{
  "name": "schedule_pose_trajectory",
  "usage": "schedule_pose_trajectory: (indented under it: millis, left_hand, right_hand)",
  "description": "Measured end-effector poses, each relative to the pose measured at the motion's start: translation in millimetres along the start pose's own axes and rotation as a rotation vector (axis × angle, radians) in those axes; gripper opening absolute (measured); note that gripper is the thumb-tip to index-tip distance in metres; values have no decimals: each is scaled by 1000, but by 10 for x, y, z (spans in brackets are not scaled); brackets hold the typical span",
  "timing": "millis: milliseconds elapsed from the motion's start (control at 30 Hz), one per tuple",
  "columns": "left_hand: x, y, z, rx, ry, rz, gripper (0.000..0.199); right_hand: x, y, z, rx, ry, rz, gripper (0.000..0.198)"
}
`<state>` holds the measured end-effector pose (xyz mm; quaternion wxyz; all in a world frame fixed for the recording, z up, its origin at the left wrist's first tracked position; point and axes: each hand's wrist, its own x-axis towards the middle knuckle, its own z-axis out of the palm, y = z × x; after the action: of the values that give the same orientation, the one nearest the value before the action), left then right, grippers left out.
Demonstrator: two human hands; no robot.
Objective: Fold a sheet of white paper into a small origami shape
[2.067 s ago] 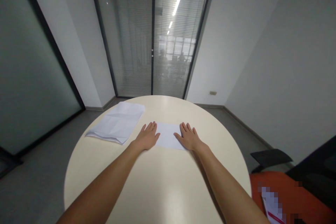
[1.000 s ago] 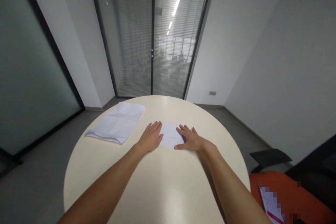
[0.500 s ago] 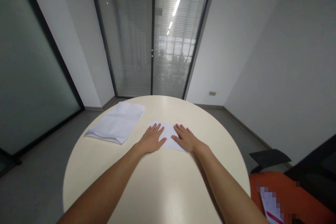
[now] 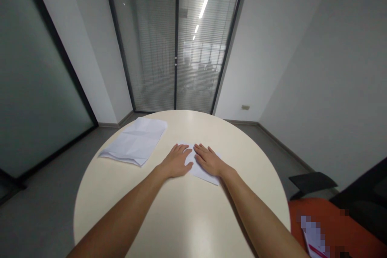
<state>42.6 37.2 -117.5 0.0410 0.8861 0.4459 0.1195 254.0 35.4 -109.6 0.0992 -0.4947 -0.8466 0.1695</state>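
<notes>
A small sheet of white paper [image 4: 203, 175] lies on the round cream table [image 4: 169, 217], partly covered by both hands. My left hand [image 4: 177, 161] rests on its left side, palm down with the fingers spread. On the right part of the sheet lies my right hand [image 4: 209, 160], flat, its fingers stretched out toward the left hand. A narrow strip of the paper shows between the two hands. Neither hand grips anything.
A larger stack of creased, folded white paper [image 4: 134, 141] lies at the table's far left. An orange chair [image 4: 332, 225] with a black armrest [image 4: 313, 183] stands at the lower right, with papers on its seat. Behind the table is a glass door with blinds [image 4: 199, 72].
My right hand has slid a little to the left, closer to the left hand. The small paper has turned slightly, and its near right corner now sticks out further toward me.
</notes>
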Motion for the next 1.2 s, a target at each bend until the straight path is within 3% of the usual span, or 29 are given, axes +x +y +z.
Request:
schedule_pose_trajectory:
  millis: [133, 267, 400, 633, 733, 833, 967, 1100, 1200]
  left_hand:
    - [24, 66, -17, -7, 82, -11, 43]
    - [44, 47, 68, -55, 7, -16, 55]
    - [56, -21, 137, -41, -80, -45, 61]
    - [50, -97, 126, 26, -43, -129, 62]
    - [54, -128, 112, 65, -1, -186, 61]
    - [61, -157, 64, 108, 72, -213, 55]
    - [63, -150, -6, 95, 160, -148, 47]
    - [52, -117, 38, -11, 75, -46, 52]
    - [40, -134, 90, -33, -27, -63, 61]
  right_hand:
    - [4, -11, 9, -3, -33, -62, 65]
    - [25, -24, 28, -17, -19, -91, 70]
    - [21, 6, 32, -78, -66, 30, 71]
    - [-107, 69, -41, -160, -53, 293, 80]
    - [-131, 32, -63, -157, 3, 205, 81]
    - [-117, -15, -52, -93, -39, 76, 86]
    - [-89, -31, -7, -60, -63, 92, 91]
    - [-79, -9, 2, -79, -32, 151, 88]
    - [-87, 25, -27, -92, -36, 193, 88]
